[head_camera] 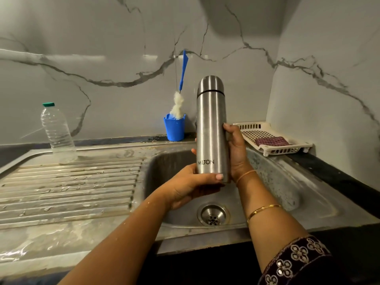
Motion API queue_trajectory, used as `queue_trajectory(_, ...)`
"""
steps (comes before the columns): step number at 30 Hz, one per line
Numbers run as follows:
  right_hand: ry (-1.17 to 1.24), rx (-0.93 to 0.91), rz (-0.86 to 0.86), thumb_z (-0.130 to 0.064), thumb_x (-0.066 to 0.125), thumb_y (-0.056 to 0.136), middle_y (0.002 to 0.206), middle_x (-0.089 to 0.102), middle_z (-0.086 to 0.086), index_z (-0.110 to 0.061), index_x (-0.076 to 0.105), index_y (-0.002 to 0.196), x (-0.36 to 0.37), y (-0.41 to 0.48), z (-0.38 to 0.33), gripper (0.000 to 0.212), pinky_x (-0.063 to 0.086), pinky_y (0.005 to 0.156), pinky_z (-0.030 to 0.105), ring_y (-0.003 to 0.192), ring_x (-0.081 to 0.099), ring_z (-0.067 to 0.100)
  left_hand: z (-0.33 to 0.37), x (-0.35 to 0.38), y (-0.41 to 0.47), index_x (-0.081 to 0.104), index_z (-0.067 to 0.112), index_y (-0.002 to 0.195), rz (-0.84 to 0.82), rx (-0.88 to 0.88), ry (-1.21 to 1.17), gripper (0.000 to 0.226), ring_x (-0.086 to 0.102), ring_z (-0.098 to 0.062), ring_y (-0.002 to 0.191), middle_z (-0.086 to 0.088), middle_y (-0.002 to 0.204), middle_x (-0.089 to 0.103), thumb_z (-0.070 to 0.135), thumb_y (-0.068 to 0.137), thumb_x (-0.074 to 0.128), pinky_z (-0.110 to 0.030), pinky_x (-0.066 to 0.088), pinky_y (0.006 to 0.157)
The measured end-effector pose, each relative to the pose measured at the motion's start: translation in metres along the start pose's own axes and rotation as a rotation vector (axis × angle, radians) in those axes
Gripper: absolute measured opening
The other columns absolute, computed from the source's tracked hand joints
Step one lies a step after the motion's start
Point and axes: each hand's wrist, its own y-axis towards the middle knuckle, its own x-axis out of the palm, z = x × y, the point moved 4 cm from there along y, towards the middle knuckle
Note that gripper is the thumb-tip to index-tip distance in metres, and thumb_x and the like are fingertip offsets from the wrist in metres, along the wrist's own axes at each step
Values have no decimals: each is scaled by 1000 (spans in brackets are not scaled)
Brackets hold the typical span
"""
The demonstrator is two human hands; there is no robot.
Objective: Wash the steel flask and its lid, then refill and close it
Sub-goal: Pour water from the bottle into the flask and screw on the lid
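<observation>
The steel flask [210,128] stands upright in the air above the sink basin [273,182], with its domed lid [210,84] on top. My left hand [191,186] cups the flask's base, thumb across the front bottom edge. My right hand [236,153] grips the flask's lower right side, fingers wrapped behind it. A clear plastic water bottle [57,130] with a green cap stands at the back left of the drainboard.
A blue cup [174,128] holding a blue-handled bottle brush [181,87] sits behind the sink. A white plastic rack [273,138] with a folded checked cloth [272,141] is at the right. The ribbed drainboard [67,188] is wet. The drain [212,215] lies below my hands.
</observation>
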Motion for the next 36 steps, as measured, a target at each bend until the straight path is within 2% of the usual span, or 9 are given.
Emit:
queue_trajectory(2,-322,-13,121,-49,56,82,103,63,15,-9,54,120,2,0,-6,56,54,78,35,84,64,22,-3,-6,5,58,12,109,98,26,45,41,66,-20,97,-9,101,69,9,72,75,-33,55,87)
queue_trajectory(6,-721,13,84,-37,55,92,123,56,3,-24,31,140,13,-2,0,55,52,78,26,101,59,15,-8,-31,10,50,13,116,385,93,353,81,67,-18,91,-10,106,66,42,51,89,-34,58,79)
queue_trajectory(9,-672,66,103,-35,58,91,127,56,3,-26,27,144,11,-3,10,62,52,80,27,104,59,15,-3,-40,3,42,18,116,515,113,472,69,62,-12,87,0,101,60,31,64,85,-19,50,65)
queue_trajectory(13,-441,94,210,-30,61,89,114,61,4,-22,38,136,6,-3,10,53,51,71,29,97,61,16,4,-33,-4,38,19,116,503,152,597,68,57,-5,81,7,98,54,30,67,84,-9,45,55)
queue_trajectory(16,-284,89,260,-23,65,85,109,62,6,-19,42,129,1,-4,9,50,52,76,38,98,61,21,5,-30,-8,36,19,116,468,166,631,66,54,-3,80,11,96,50,26,69,83,-2,42,52)
queue_trajectory(21,-382,15,258,-20,68,81,110,62,5,-21,43,124,12,-7,9,49,52,70,37,97,62,22,4,-39,-23,33,24,121,414,117,684,72,56,-4,87,7,107,53,34,69,82,-8,47,62)
queue_trajectory(26,-461,-59,226,-14,72,78,109,61,1,-19,44,125,33,-13,21,55,52,68,27,93,64,18,12,-82,-69,47,29,131,244,-42,718,83,56,-4,107,12,121,58,57,60,80,-28,45,96)
queue_trajectory(32,-677,-227,230,-10,81,69,105,62,-7,-30,43,114,64,-17,30,61,54,79,30,93,65,11,35,-179,-125,65,21,108,1004,248,775,23,59,-12,101,7,102,63,31,87,66,-25,41,80)
queue_trajectory(36,-692,-349,333,-15,83,67,102,63,-8,-38,43,103,91,3,38,58,54,82,36,92,65,14,34,-191,-112,65,21,106,1058,151,920,20,54,-14,100,1,112,60,31,90,60,-26,38,78)
